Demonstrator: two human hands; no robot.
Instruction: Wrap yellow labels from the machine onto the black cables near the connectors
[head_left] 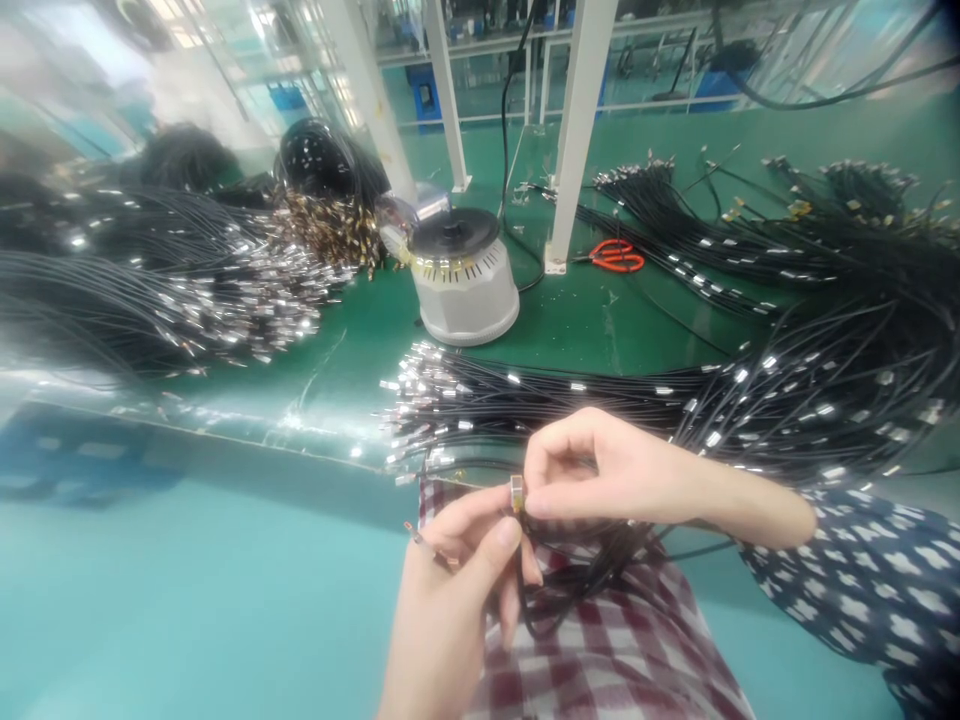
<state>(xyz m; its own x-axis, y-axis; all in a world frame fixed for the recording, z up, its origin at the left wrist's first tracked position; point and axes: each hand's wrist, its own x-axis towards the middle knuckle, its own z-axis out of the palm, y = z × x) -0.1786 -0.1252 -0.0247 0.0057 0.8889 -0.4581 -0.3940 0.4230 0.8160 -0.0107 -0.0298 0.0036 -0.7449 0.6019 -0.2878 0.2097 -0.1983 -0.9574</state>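
My left hand [472,570] pinches a black cable just below its small metal connector [517,490], between thumb and forefinger. A thin piece with a copper-coloured tip [420,536] sticks out past the back of that hand's fingers. My right hand [581,465] is closed at the connector from the right, thumb and fingertips against it; whether it holds a smaller part is hidden. More black cables [585,580] loop over the checked cloth on my lap, under both hands. Just beyond lies a long bundle of black cables [555,395] with silvery ends facing left.
A round white device with a black top [466,295] stands on the green table [360,345]. Orange-handled scissors [616,256] lie near a white post [577,130]. Large cable heaps lie at the left [150,280] and at the right [847,270]. The table's front edge runs past my lap.
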